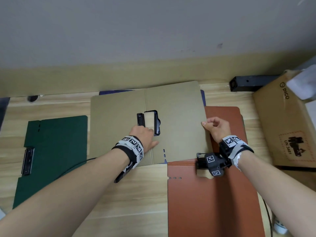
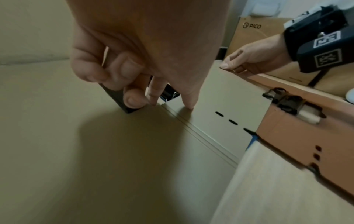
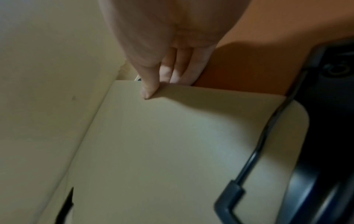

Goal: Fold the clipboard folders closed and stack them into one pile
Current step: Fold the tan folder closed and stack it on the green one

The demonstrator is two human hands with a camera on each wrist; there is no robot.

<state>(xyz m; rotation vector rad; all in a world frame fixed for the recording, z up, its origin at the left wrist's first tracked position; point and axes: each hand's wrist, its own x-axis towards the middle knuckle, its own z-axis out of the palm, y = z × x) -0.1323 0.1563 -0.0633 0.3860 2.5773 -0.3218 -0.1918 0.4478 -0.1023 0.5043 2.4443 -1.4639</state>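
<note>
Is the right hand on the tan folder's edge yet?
Touching. The right wrist view shows the right hand with thumb on top of the tan folder edge and fingers beneath it.

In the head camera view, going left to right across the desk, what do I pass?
green folder → left hand → tan folder → right hand → cardboard box

Your left hand curls its fingers downward, thumb stretched; your right hand pinches, fingers curled.
</note>
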